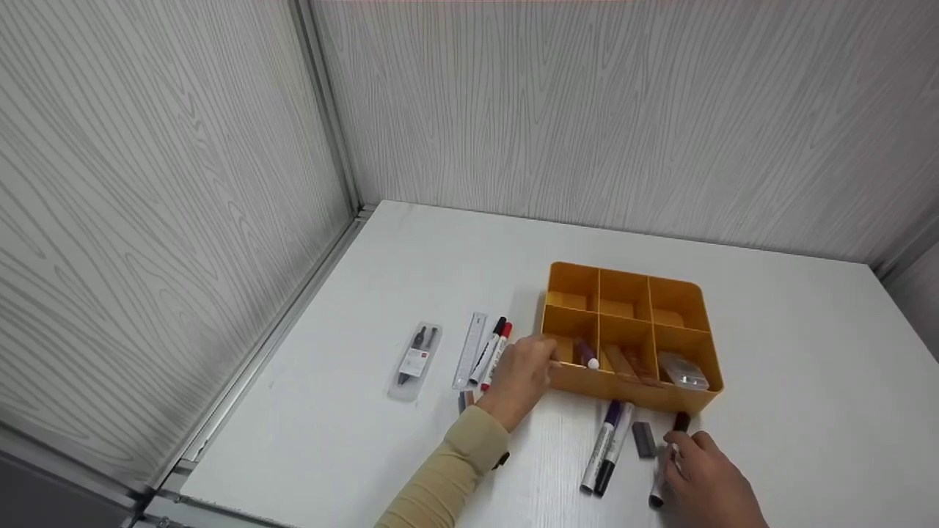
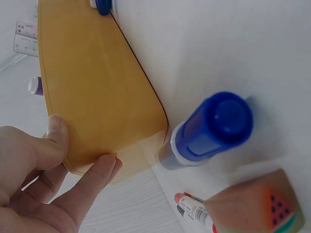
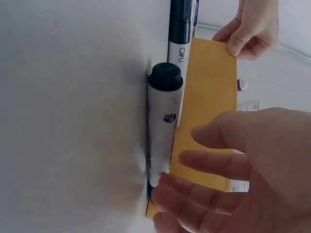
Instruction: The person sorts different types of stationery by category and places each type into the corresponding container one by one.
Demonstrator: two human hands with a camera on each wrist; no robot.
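An orange compartment box (image 1: pixel 620 381) stands on the white table. My left hand (image 1: pixel 521 370) grips its near left corner, thumb (image 2: pixel 57 138) on the front wall and fingers at the side. At the box's near right, my right hand (image 1: pixel 711 477) is beside a black-capped whiteboard marker (image 3: pixel 163 126) lying on the table. Its fingers are spread and loosely bent, with fingertips (image 3: pixel 167 182) right at the marker's side. Inside the box, a purple-capped marker (image 1: pixel 586 353), a ruler (image 1: pixel 620 361) and a clear small case (image 1: pixel 684 370) lie in the near compartments.
A purple marker (image 1: pixel 601 447), a black marker (image 1: pixel 615 451) and a dark grey block (image 1: pixel 643 440) lie before the box. Left of it are a red marker (image 1: pixel 497 356), another black marker, a clear ruler (image 1: pixel 469 352) and a compass case (image 1: pixel 415 363). A blue-capped marker (image 2: pixel 214 128) and watermelon-print block (image 2: pixel 257 204) lie near my left wrist.
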